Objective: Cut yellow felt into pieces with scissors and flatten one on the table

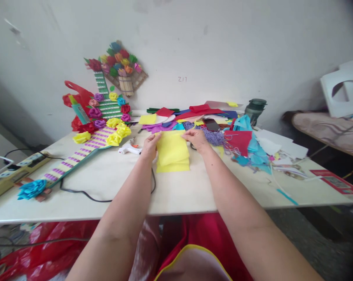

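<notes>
Yellow crepe-like sheets (173,152), layered and folded, hang between my two hands over the front middle of the table (182,195). My left hand (151,146) pinches their upper left corner. At the upper right corner, my right hand (196,140) grips them between thumb and fingers. Whether the sheets are paper or thin cloth I cannot tell. Just left of my left hand lies a white glue gun (130,148), its black cord (85,193) curving across the table. A bundle of purple yarn (214,136) is beside my right hand.
Guitar-shaped crafts with paper flowers (118,134) occupy the left side, near a power strip (21,168). Coloured sheets (200,112) are piled along the wall. Blue scraps (258,152), white paper (282,144) and a dark bottle (255,109) stand or lie at right.
</notes>
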### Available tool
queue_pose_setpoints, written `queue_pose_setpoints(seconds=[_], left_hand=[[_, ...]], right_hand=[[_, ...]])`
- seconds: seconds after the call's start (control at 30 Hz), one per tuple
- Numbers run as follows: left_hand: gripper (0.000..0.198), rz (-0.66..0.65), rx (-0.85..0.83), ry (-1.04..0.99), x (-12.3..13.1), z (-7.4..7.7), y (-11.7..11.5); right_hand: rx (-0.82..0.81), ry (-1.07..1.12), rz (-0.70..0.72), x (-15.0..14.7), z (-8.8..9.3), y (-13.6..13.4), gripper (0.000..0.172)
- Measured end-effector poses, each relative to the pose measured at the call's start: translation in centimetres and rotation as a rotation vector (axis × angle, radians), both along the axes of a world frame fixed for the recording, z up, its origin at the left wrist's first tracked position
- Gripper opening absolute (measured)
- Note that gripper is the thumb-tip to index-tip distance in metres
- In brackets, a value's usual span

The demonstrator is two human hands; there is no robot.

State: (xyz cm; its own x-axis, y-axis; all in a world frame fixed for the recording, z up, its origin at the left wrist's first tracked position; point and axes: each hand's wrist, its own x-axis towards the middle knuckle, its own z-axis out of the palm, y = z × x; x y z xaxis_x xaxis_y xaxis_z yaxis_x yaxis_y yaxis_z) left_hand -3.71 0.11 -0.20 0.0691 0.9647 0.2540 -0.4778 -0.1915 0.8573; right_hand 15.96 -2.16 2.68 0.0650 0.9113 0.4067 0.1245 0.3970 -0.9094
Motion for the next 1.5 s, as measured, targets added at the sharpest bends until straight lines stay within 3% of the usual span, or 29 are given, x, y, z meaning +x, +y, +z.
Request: queue_pose_setpoints(seconds=[0.17,0.47,0.8,0.93,1.2,1.5], left_hand=[[0.027,-0.005,-0.005,0.075,-0.1,0.1,0.1],[0.022,-0.050,-0.034,-0.028,0.0,0.2,-0.1],[0.026,-0.017,-0.085,-0.047,0.2,0.4,-0.2],[0.030,-0.066,-0.046,-0.012,0.2,0.6,-0.7],[0.031,-0.122,-0.023,0.060,0.1,0.2,-0.6],[0.036,-0.083,-0.044,0.097,0.2,0.5,-0.7]], right_hand=[[-0.042,0.049,0.042,0.0,0.0,0.0,0.022],[-0.087,0.249,0.050,0.0,-0.1,0.5,0.025],[-0.077,0.220,-0.031,-0.1,-0.3,0.8,0.025],[-0.077,0.212,-0.045,-0.2,-0.4,0.8,0.024],[-0.070,0.180,-0.051,-0.3,-0.1,0.5,0.024],[-0.064,0.134,-0.041,-0.3,0.0,0.4,0.024]])
